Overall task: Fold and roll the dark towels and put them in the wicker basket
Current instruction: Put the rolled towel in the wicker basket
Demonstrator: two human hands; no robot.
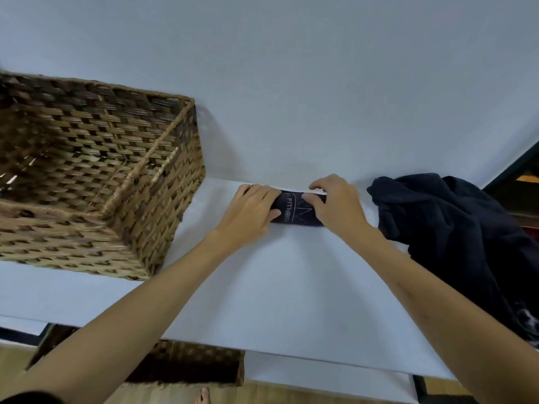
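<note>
Now both hands clamp rolled dark towel [294, 209] at table's far edge: left hand [250, 212], right hand [335, 205], fingers curled over. Roll's long axis runs left-right; wicker basket [96, 176] lies left, nearer left hand.

Even soft light, wide-angle bending, slight blur

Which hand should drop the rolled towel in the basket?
Probably the left hand. The basket sits on the left of the table, right beside it, while the right hand holds the towel on the far side, nearer the unfolded pile.
</note>
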